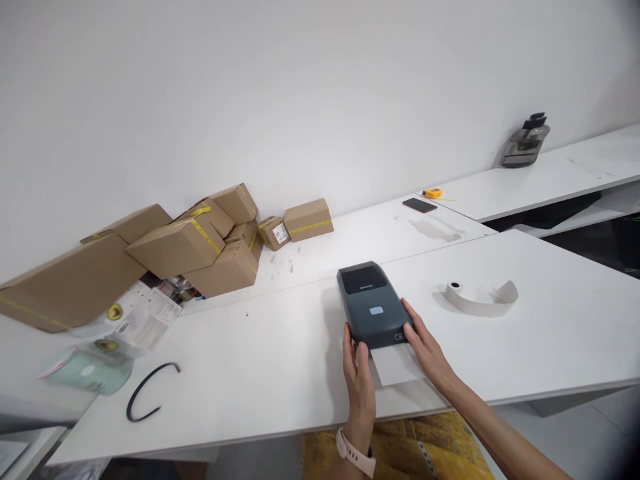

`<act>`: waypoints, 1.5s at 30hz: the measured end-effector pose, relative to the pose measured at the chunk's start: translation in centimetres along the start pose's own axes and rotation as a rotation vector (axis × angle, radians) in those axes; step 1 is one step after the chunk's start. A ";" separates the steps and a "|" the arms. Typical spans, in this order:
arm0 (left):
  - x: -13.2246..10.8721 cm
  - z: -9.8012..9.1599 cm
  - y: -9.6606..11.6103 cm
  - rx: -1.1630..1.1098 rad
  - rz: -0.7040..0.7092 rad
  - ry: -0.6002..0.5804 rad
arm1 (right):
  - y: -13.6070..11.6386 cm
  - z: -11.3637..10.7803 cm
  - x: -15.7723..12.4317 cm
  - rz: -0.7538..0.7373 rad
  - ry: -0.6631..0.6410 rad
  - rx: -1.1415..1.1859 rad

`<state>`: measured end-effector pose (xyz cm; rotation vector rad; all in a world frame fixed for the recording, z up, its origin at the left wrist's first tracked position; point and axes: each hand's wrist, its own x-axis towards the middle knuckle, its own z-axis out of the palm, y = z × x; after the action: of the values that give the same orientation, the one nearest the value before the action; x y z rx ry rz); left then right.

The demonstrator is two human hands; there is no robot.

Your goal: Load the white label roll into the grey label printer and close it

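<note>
A dark grey-blue label printer (pixel 376 311) with a black window on its lid is held near the front of the white table. A blank white label (pixel 396 365) sticks out of its near end. My left hand (pixel 359 380) is closed on the printer's left near corner, thumb toward the front face. Around the right near corner my right hand (pixel 426 347) is wrapped, its thumb by the small logo. The undersides of both hands are hidden. To the right lies a partly unrolled roll of white paper (pixel 480 303).
Cardboard boxes (pixel 175 243) are piled at the back left against the wall. Plastic packets (pixel 135 320) and a black headband (pixel 143 393) lie at the left. Toward the back right are a phone (pixel 419 205), a yellow tape measure (pixel 433 193) and a dark bottle (pixel 526 143). The table's front edge runs close below my hands.
</note>
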<state>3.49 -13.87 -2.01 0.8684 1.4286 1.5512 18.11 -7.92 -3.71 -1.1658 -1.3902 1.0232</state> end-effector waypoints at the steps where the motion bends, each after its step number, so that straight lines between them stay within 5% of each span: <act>1: 0.0 0.0 0.0 -0.002 0.004 0.001 | -0.1 0.0 0.0 0.007 -0.001 0.003; 11: 0.1 -0.1 -0.6 -0.002 0.025 -0.048 | 0.0 0.1 0.0 0.003 0.000 0.004; 18: 0.6 -0.2 0.6 0.051 0.085 -0.039 | -1.6 -0.1 0.8 -0.159 0.008 -0.127; 24: 3.6 -0.1 4.0 0.076 0.243 -0.080 | -5.6 -0.7 5.3 -0.503 0.035 -0.333; 28: 6.2 -0.1 4.2 0.112 0.265 -0.020 | -8.4 -0.1 9.9 -0.628 0.126 -0.365; 34: 9.7 -0.2 1.7 0.252 0.145 0.014 | -12.5 1.5 17.1 -0.430 0.185 -0.457; 40: 12.9 1.3 2.2 0.482 0.130 0.007 | -14.8 2.6 23.9 -0.143 0.093 -0.572; 45: 14.1 2.2 2.4 0.647 0.127 0.077 | -15.4 3.2 25.9 -0.124 0.083 -0.573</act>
<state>-0.62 -0.15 -0.06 1.3022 2.0106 1.2210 12.33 14.96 15.33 -1.4869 -1.7226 0.4880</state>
